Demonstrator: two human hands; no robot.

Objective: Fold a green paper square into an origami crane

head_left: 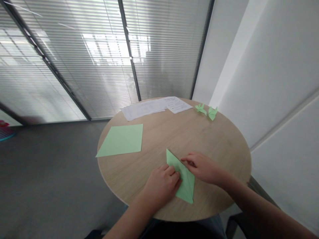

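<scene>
A folded piece of light green origami paper [186,184] lies flat near the front of the round table, its shape a slanted diamond with crease lines. My left hand [164,182] rests on the paper's left side, fingers curled and pressing it against the tabletop. At the upper right edge of the same paper, my right hand [199,166] has its thumb and index finger close together on the fold. The undersides of both hands are hidden.
A larger green sheet [124,139] lies at the table's left, one corner over the edge. White printed papers [147,108] lie at the back. Two small folded green paper figures, one a pointed shape [212,113], stand at the back right near the white wall [281,66].
</scene>
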